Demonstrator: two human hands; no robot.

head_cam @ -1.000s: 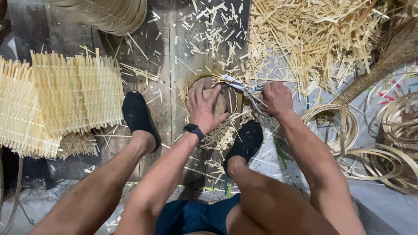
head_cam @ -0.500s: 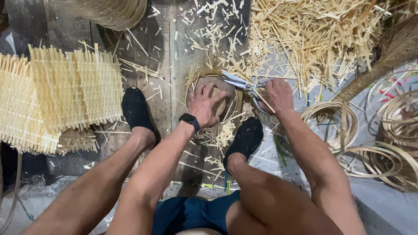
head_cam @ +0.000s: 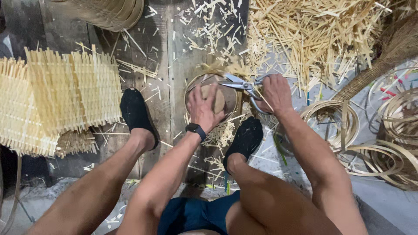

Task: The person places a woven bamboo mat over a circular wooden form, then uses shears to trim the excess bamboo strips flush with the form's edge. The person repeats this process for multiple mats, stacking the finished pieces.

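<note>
A dark plank floor (head_cam: 174,48) fills the view, and a big heap of pale cut sticks (head_cam: 313,39) lies at one o'clock, with loose bits scattered toward twelve, likely where trimmings fall. At nine o'clock woven slat mats (head_cam: 61,95) are stacked flat, out of the way of the legs, and at three to four o'clock coiled hoops (head_cam: 383,139) lie in a loose pile beside a broom (head_cam: 383,56). A round woven basket edge (head_cam: 109,13) shows at eleven o'clock. The person sits with both black-socked feet planted either side of the work, the left foot (head_cam: 136,114) at nine and the right foot (head_cam: 246,139) at five of the centre, seemingly to brace it. In the middle stands a small round basket (head_cam: 226,93), its slat ends sticking out at twelve. The left hand (head_cam: 204,109), with a black watch (head_cam: 196,129) on its wrist, is spread flat on top of it, pressing it steady. The right hand (head_cam: 275,93) is closed through the handles of scissors (head_cam: 241,85), whose blades point toward nine o'clock along the basket's rim, level with the fringe.
</note>
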